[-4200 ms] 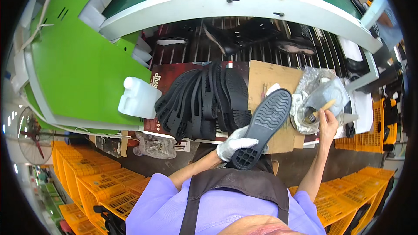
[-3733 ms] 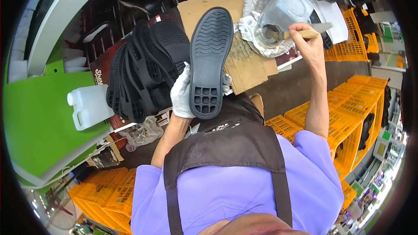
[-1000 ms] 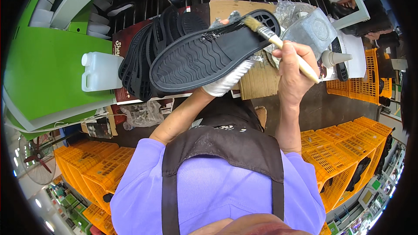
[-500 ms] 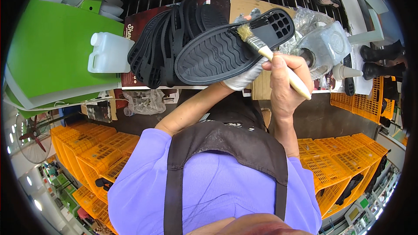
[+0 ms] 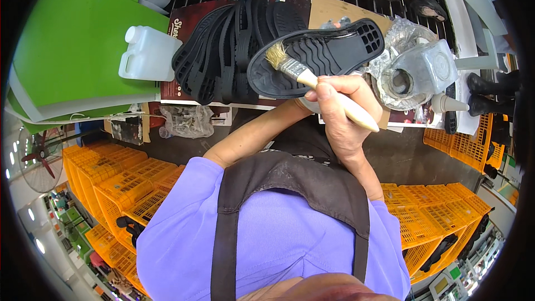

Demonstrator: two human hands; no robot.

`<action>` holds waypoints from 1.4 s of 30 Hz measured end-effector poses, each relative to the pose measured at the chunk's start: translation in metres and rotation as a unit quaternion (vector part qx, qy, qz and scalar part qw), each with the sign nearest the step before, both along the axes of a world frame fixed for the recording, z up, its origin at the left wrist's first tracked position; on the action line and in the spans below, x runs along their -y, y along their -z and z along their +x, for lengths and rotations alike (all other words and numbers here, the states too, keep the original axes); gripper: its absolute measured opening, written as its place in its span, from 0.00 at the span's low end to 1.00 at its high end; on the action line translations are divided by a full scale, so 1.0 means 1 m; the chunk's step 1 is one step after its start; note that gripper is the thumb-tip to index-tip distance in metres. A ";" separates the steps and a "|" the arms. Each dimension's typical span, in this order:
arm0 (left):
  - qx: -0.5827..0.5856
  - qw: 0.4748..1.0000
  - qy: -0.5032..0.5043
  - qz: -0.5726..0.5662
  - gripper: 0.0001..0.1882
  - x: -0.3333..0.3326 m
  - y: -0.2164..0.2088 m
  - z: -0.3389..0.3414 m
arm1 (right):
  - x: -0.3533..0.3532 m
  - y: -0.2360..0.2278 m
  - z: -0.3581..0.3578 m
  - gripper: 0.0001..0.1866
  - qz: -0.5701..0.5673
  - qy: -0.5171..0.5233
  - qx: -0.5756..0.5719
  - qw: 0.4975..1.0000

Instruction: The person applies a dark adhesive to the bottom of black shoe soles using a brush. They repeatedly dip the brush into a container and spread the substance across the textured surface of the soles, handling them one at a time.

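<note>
Apparent coating step: right of the stacked soles [image 5: 214, 50], the mostly hidden left hand [image 5: 338, 24] clasps a black outsole [image 5: 341, 49], the right hand [image 5: 350, 112] pinches a paintbrush [image 5: 305, 77] at its toe, and steady rim strokes seem called for next.

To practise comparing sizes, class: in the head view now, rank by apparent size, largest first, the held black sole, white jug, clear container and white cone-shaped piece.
1. Black sole
2. White jug and clear container: too alike to rank
3. White cone-shaped piece
</note>
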State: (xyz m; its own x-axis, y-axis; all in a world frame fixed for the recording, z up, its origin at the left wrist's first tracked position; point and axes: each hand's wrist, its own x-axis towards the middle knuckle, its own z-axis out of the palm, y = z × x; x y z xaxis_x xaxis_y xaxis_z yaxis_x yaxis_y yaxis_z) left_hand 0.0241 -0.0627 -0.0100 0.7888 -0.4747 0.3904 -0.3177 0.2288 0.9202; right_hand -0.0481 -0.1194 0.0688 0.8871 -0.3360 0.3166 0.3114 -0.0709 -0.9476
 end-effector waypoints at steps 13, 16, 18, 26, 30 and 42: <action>-0.054 0.952 0.228 0.197 0.14 -0.016 -0.003 0.001 | 0.015 -0.013 0.003 0.04 0.004 0.003 0.019 1.000; 0.017 0.942 0.238 0.237 0.10 -0.016 -0.016 0.003 | 0.024 -0.014 0.009 0.05 0.000 0.014 0.051 0.999; 0.084 0.932 0.227 0.271 0.12 -0.020 -0.038 0.002 | 0.034 -0.014 0.012 0.04 -0.021 0.034 0.039 0.998; 0.080 0.928 0.303 0.203 0.14 -0.035 -0.034 0.001 | 0.064 -0.004 0.023 0.05 -0.011 0.035 0.053 0.998; -0.081 0.890 0.338 0.295 0.24 -0.046 -0.047 0.002 | 0.072 -0.001 0.026 0.05 0.004 0.055 0.056 0.997; -0.393 0.876 0.275 -0.044 0.33 -0.067 -0.021 -0.010 | 0.089 0.007 0.033 0.06 0.014 0.033 -0.013 0.999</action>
